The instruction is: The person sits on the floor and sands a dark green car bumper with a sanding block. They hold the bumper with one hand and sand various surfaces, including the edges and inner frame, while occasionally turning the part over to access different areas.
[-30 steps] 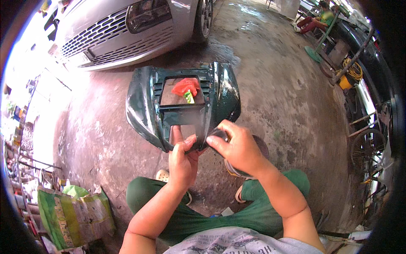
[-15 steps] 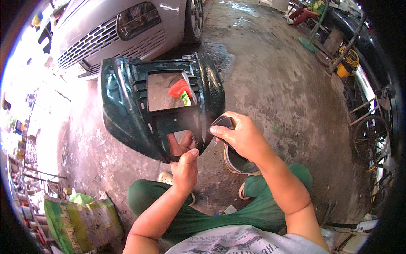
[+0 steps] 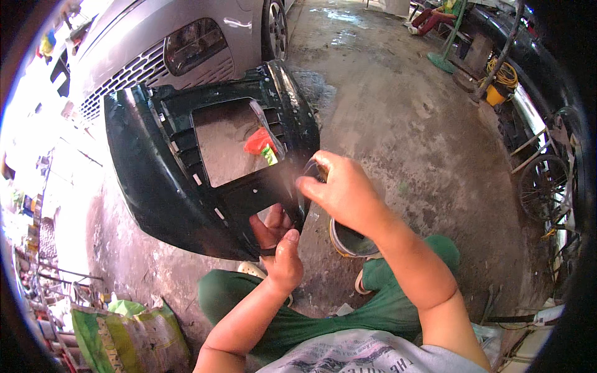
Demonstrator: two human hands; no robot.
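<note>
A large glossy black moulded plastic vehicle panel point(image 3: 146, 180) with two cut-out openings is held up in front of me. My left hand point(image 3: 285, 264) grips its lower edge, thumb on the near side and fingers showing through the smaller opening. At the panel's right edge, my right hand point(image 3: 345, 193) pinches a thin dark piece, like a folded sheet or pad point(image 3: 318, 169); its exact kind is unclear. The fingertips of that hand are partly hidden behind it. Below my right wrist stands a round bucket point(image 3: 339, 239) containing dark liquid.
A silver car point(image 3: 242, 37) is parked beyond the panel. Red and green wrappers point(image 3: 258, 142) show through the larger opening. A woven sack point(image 3: 134, 336) lies at lower left. At far right are a yellow hose point(image 3: 502, 73) and a wheel point(image 3: 541, 186). Someone sits at the back point(image 3: 432, 18).
The panel has tilted and swung, its left side moving left and its bottom lower. My left hand has shifted slightly right and down with it; my right hand has moved slightly up and left.
</note>
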